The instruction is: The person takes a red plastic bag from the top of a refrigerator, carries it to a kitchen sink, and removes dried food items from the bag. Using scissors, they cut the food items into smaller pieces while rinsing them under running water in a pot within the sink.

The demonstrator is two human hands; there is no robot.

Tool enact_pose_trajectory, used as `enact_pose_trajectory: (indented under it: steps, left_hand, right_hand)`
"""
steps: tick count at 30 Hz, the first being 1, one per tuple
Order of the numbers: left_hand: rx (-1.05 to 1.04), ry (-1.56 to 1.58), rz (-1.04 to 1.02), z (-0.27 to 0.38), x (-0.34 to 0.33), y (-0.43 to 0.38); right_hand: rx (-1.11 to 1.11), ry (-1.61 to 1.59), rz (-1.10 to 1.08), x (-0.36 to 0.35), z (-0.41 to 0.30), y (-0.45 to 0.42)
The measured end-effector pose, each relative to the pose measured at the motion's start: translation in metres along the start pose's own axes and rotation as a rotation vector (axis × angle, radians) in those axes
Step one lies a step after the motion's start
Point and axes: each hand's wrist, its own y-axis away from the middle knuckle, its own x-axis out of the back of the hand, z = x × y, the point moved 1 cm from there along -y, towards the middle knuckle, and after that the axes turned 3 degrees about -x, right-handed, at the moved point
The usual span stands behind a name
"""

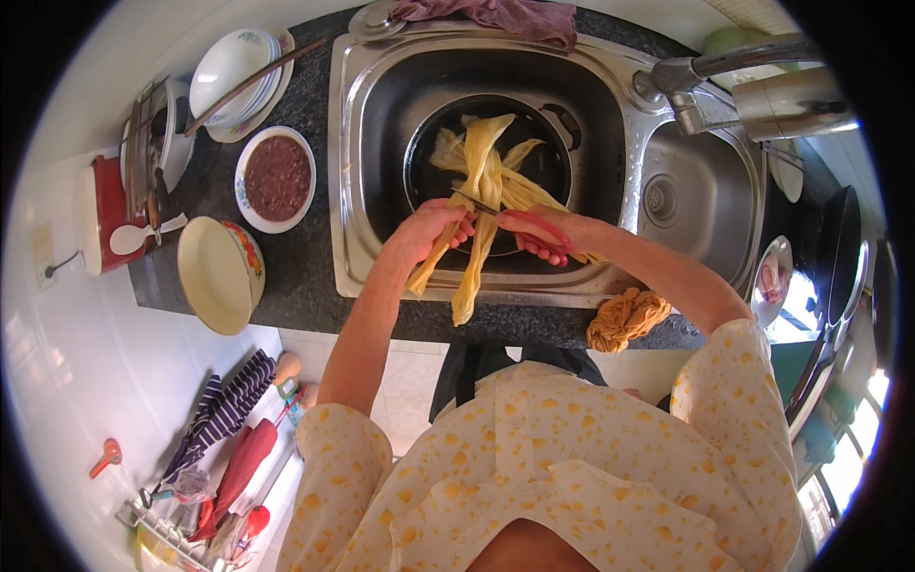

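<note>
My right hand (550, 232) grips red-handled scissors (532, 223), their metal blades pointing left across a bundle of limp yellow food strips (488, 171). The strips look wet and pleated, like soaked tofu skin or a pickled vegetable; I cannot tell which. My left hand (439, 222) pinches part of the bundle close to the blade tips. Two long ends hang toward me over the sink's front rim. Beneath the bundle a dark round pan (443, 187) sits in the large basin of the stainless-steel sink (343, 179). The fingers hide some of the held part.
On the left counter are a bowl of dark red grainy food (275, 179), a cream enamel basin (211, 275) and stacked bowls (229, 75) with chopsticks across them. An orange cloth (627, 319) lies at the front edge. The faucet (686, 79) overhangs the small basin (700, 222).
</note>
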Motion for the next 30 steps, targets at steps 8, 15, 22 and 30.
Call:
enact_pose_trajectory:
  steps: [8, 15, 22, 30]
  left_hand:
    - [0.007, -0.088, 0.018, -0.005, 0.011, -0.014]
    - [-0.247, -0.027, 0.249, -0.004, 0.005, -0.021]
    - [-0.283, -0.968, 0.347, -0.005, -0.049, 0.004]
    - [-0.080, 0.083, 0.104, -0.017, -0.049, -0.014]
  right_hand:
    - [-0.023, -0.074, 0.046, 0.002, -0.004, -0.010]
    - [0.163, -0.228, 0.116, -0.006, -0.002, 0.017]
    - [0.110, -0.153, 0.281, 0.001, 0.011, 0.038]
    - [0.079, -0.301, 0.158, 0.012, 0.030, 0.042]
